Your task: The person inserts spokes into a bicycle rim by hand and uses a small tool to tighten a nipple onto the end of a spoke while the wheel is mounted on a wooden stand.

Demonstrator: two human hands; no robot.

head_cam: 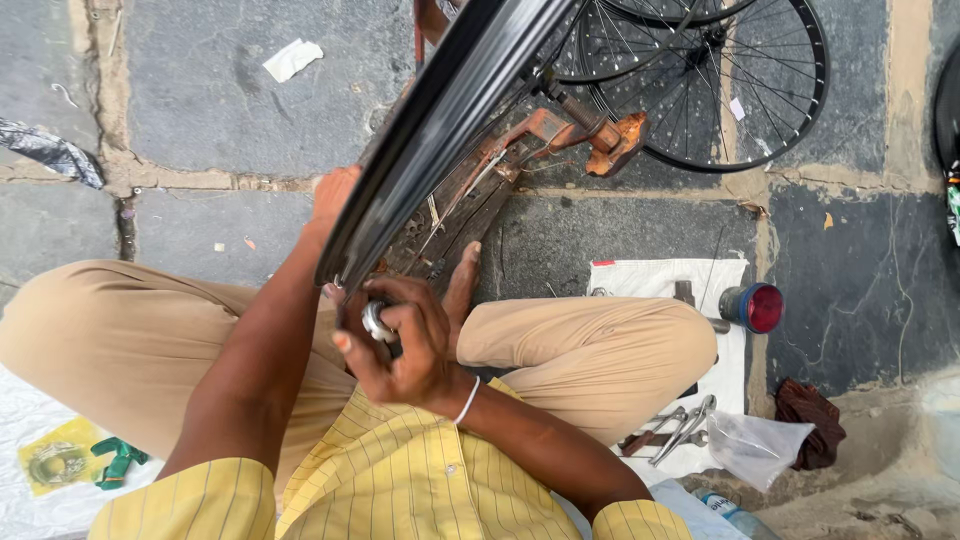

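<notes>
A black bicycle wheel rim (pixel 440 120) runs edge-on from top centre down to my lap. My left hand (pixel 333 195) grips the rim from behind, mostly hidden by it. My right hand (pixel 405 340) is closed around a small shiny metal tool (pixel 377 322) at the rim's lower end. A rusty orange truing stand (pixel 560 135) lies under the wheel on the stone floor. I sit cross-legged in tan trousers and a yellow striped shirt.
A second spoked wheel (pixel 730 90) lies at top right. A white cloth (pixel 660 280) to my right carries spanners (pixel 685 425), a red-capped tin (pixel 752 307) and a plastic bag (pixel 755 447). A green object (pixel 118 460) and yellow packet (pixel 55 462) lie at left.
</notes>
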